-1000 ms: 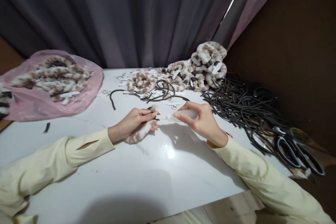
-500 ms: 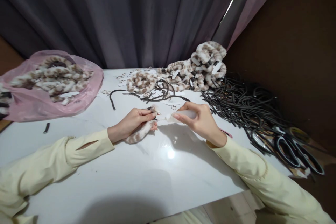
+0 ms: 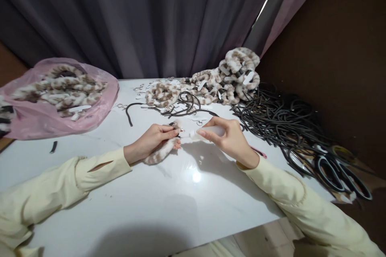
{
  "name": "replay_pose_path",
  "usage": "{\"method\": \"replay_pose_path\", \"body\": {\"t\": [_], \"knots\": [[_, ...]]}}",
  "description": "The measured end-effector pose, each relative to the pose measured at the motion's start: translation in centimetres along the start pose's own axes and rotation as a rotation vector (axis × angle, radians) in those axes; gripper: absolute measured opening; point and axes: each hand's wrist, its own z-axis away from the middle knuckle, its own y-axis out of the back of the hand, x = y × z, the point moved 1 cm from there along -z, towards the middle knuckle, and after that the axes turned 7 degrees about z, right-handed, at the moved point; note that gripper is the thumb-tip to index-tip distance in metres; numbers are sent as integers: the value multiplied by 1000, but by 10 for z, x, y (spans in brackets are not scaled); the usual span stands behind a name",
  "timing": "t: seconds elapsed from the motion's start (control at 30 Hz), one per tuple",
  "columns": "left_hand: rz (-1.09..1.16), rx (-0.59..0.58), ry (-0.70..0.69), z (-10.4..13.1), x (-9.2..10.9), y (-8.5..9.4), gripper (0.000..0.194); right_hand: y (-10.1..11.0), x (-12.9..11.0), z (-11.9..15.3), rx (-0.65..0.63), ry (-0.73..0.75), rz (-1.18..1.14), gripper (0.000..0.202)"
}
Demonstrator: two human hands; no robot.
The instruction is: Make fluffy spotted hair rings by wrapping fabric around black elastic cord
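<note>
My left hand (image 3: 157, 139) pinches a white and brown furry tube (image 3: 161, 153) near its dark end, and the rest of the tube hangs below my fingers. In my right hand (image 3: 230, 138) is a white squeeze bottle (image 3: 212, 131), lying nearly level with its narrow nozzle toward the furry piece. The nozzle's tip is close to the dark end; whether it touches cannot be made out. Both hands are above the white table (image 3: 150, 217).
At the left sits a pink plastic bag (image 3: 102, 118) of furry loops. More furry loops (image 3: 241, 68) are piled at the back right. Black cords (image 3: 271, 120) heap along the right, with scissors (image 3: 331, 172) in front. A loose cord (image 3: 129, 114) lies behind my hands.
My right hand and the bottle have shifted very slightly left. My left hand and the furry tube stay where they were.
</note>
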Motion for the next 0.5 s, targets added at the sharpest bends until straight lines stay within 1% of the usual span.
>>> {"method": "replay_pose_path", "body": {"t": [0.2,0.37,0.5], "knots": [[40,38,24,-1,0,-1,21,1,0,0,28,24,35,23],[35,16,21,0,1,-2,20,1,0,0,20,31,25,23],[35,45,25,0,1,-2,19,1,1,0,14,31,55,24]]}}
